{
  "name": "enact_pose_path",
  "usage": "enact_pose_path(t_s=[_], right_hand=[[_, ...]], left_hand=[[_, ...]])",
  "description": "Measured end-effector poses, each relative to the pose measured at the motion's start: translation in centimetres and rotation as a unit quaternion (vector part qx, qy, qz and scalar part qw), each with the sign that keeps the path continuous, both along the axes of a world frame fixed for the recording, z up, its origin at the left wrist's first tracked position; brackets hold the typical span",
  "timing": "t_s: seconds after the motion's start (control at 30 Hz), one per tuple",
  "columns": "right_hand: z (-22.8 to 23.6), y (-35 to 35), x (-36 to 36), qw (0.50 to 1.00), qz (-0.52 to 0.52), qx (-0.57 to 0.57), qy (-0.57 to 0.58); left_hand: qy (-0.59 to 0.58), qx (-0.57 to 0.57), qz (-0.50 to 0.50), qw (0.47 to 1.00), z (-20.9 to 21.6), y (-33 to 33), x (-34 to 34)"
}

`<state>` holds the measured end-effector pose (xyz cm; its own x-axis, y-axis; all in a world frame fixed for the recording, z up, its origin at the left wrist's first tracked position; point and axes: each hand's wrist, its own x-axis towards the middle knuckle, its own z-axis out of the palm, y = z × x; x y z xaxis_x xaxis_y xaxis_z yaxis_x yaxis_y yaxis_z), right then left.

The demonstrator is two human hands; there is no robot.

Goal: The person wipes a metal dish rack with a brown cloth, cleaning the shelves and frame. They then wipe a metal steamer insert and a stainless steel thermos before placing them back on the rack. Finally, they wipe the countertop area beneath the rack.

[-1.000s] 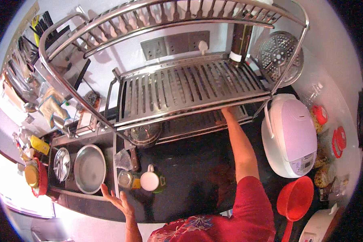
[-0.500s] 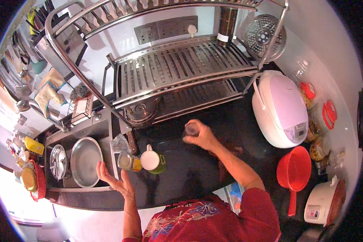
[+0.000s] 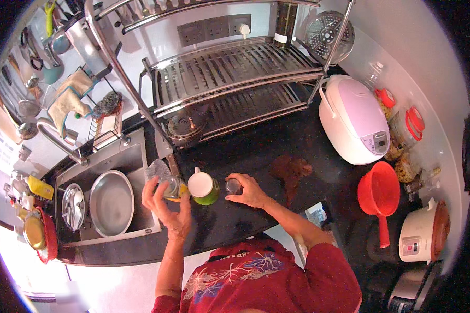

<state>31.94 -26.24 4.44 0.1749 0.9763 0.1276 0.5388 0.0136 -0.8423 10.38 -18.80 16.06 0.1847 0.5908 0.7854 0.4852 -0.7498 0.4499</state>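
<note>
**At work over a glossy black counter (image 3: 245, 143)**

Holds a small, round, dark-looking container (image 3: 233, 186) in the right hand (image 3: 251, 191), just right of a green mug with a white inside (image 3: 204, 196). Spreads the left hand (image 3: 168, 211) before a clear glass jar with a yellow patch (image 3: 171, 186), too overlapped to tell touching from apart. Has a round steel basin (image 3: 112, 203) in the rectangular steel sink (image 3: 134, 155) to the left, a slatted steel rack (image 3: 230, 75) behind, and a white rice cooker with a pink lid (image 3: 357, 115) to the right.

Kitchen corner with pale walls (image 3: 397, 44) and a glossy black desk (image 3: 235, 146).
Bright light (image 3: 8, 250) glares at lower left; dark sockets (image 3: 214, 31) line the back wall (image 3: 262, 25).
</note>
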Motion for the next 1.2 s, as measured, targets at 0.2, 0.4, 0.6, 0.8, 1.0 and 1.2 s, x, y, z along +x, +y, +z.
enact_pose_path(t_s=[0.2, 0.4, 0.6, 0.8, 1.0, 1.2], right_hand=[[1.9, -1.1, 2.0, 0.989, 0.12, 0.021, -0.088], [7.8, 5.7, 5.2, 0.993, -0.038, -0.014, 0.107], [7.5, 18.3, 4.7, 0.927, -0.09, -0.145, 0.333], [6.0, 21.0, 3.6, 0.918, -0.133, -0.115, 0.356], [5.0, 19.8, 4.1, 0.905, -0.111, -0.058, 0.406], [4.1, 16.4, 4.3, 0.85, -0.096, -0.01, 0.518]], left_hand=[[0.028, -0.016, -0.042, 0.999, 0.4, 0.4, -0.6], [0.016, -0.038, -0.03, 0.999, 0.4, 0.9, -1.2], [0.012, -0.015, 0.014, 1.0, 1.0, 0.8, -1.2], [0.013, -0.047, 0.052, 0.997, 1.2, 1.5, -2.6], [0.002, -0.089, 0.003, 0.996, 4.0, 3.8, 0.1], [0.001, -0.118, -0.057, 0.991, 5.4, 5.4, 3.1]])
